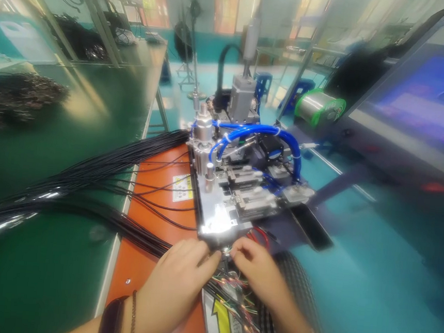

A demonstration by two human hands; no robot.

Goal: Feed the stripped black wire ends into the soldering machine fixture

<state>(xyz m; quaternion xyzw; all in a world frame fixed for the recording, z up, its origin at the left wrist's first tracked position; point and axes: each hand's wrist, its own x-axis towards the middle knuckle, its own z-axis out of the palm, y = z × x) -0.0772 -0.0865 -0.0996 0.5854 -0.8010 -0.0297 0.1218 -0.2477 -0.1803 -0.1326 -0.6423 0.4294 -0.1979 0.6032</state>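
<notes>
At the front end of a metal machine (218, 213), my left hand (182, 269) is closed, thumb and forefinger pressed together. My right hand (257, 270) faces it, its fingers pinched. A small shiny piece (226, 251) shows between the fingertips; what each hand grips is too small to make out. A bundle of black cables (138, 232) passes beneath my left hand. Below the hands, cable ends with thin coloured wires (239, 303) fan out. Red wires (259, 236) lie just beyond my right fingers.
The machine carries blue air tubes (264, 131) and stands on an orange surface (158, 181). More black cables (101, 169) cross from a green table (50, 172) at left. A green-rimmed wire spool (320, 108), a lit screen (434, 97) and a dark flat plate (312, 226) are at right.
</notes>
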